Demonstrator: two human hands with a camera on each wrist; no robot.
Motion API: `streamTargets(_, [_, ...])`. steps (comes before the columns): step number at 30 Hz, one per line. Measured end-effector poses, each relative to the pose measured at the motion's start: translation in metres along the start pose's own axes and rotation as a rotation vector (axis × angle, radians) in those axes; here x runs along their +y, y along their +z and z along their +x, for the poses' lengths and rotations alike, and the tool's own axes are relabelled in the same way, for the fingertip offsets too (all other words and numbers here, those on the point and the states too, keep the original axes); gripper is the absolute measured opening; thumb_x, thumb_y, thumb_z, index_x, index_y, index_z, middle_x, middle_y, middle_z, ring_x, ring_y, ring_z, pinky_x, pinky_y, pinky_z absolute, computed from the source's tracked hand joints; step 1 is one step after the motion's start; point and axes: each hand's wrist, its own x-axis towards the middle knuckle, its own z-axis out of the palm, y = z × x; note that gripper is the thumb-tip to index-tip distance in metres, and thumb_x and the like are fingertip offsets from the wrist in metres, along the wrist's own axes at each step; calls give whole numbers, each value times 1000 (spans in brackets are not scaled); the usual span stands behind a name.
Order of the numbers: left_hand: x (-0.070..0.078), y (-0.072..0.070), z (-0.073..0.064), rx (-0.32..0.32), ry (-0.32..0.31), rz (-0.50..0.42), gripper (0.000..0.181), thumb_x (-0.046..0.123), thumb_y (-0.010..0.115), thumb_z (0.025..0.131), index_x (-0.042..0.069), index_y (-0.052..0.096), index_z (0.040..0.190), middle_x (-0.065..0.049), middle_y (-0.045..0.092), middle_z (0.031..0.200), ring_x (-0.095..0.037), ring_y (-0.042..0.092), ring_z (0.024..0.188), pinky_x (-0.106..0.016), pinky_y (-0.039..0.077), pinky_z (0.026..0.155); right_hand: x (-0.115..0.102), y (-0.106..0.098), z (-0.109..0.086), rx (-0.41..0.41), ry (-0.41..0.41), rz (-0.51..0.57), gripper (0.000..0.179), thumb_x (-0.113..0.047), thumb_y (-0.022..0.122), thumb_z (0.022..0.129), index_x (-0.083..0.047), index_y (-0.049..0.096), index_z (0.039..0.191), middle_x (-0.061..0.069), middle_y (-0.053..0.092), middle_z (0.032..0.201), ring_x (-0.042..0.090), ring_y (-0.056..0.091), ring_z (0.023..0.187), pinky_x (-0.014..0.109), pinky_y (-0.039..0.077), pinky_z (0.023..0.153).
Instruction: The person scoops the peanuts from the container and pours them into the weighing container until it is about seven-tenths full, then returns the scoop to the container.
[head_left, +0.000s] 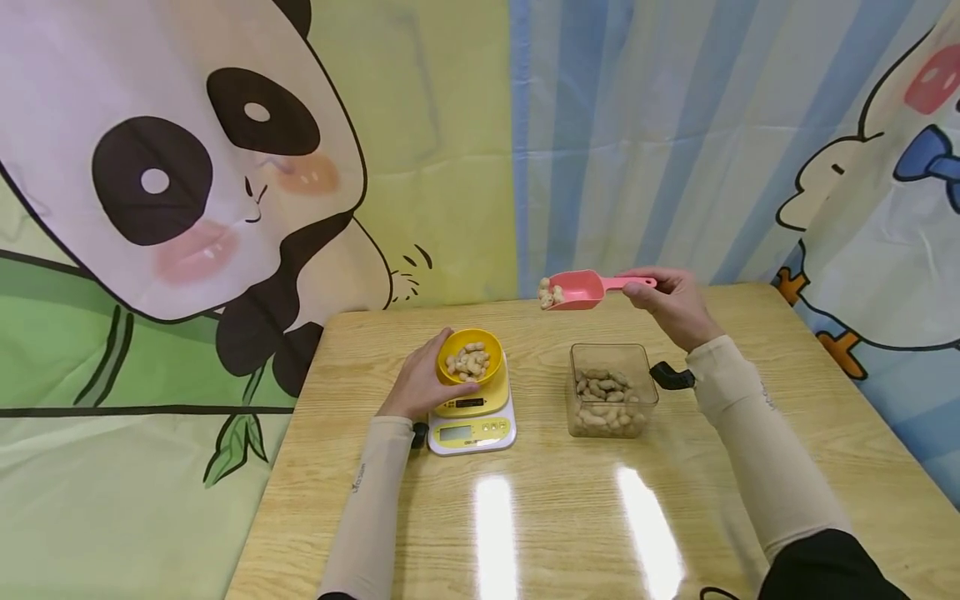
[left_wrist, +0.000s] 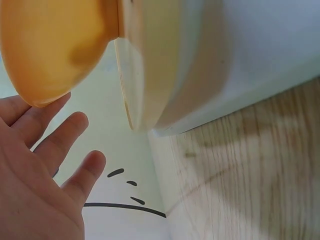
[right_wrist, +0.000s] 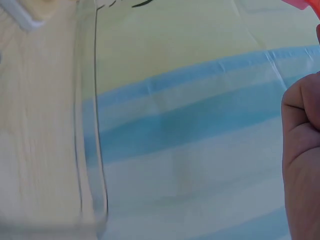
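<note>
A yellow bowl (head_left: pixel 491 373) with peanuts (head_left: pixel 468 361) in it stands on a small white and yellow kitchen scale (head_left: pixel 474 433). My left hand (head_left: pixel 422 377) holds the bowl from its left side, thumb along the front and fingers round the back; the left wrist view shows fingertips (left_wrist: pixel 62 100) against the bowl's side. My right hand (head_left: pixel 671 304) grips the handle of a pink scoop (head_left: pixel 581 287), raised above the table with a few peanuts (head_left: pixel 550 293) at its front lip. Below it, a clear plastic container (head_left: pixel 577 358) holds more peanuts (head_left: pixel 607 400).
All stands on a light wooden table (head_left: pixel 547 517). Behind it hangs a printed curtain (head_left: pixel 442 167) with a panda. A black strap piece (head_left: pixel 671 377) at my right wrist is close to the container's right edge. A dark cable (head_left: pixel 716 592) lies at the front edge.
</note>
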Motion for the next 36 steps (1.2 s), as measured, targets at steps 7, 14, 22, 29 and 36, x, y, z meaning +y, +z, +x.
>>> streamTargets(7, [1,-1,1,-5,-10,-9,120,74,79,68,30,21,163,1,34,162,-32,35,146,-60,30,116,9,23,21,-45,-14,46,21,-4,67,97,8,73,113,1,55,76,15,38,66,28,33,57])
streamTargets(14, [0,1,1,-1,-19,-16,120,74,80,68,26,24,163,2,35,162,-33,35,145,-61,30,116,24,37,33,-89,10,-47,20,-5,67,98,5,74,113,3,56,74,16,37,63,27,35,58])
streamTargets(22, [-1,1,-1,-5,-20,-12,120,72,80,69,23,24,163,0,35,162,-33,36,145,-62,31,115,38,53,35,-157,115,-208,23,-15,74,95,-3,77,114,5,63,78,18,42,64,26,42,59])
streamTargets(29, [0,2,0,3,-14,-1,119,73,79,69,23,24,163,-1,35,162,-33,37,144,-61,31,115,46,67,36,-254,196,-383,29,-30,79,91,-13,78,114,10,68,85,16,49,66,26,46,61])
streamTargets(36, [0,1,0,3,-12,-1,120,72,80,69,24,24,163,-1,36,162,-33,37,145,-61,31,115,44,76,38,-307,192,-457,29,-35,79,90,-15,78,112,10,58,75,15,37,57,26,35,51])
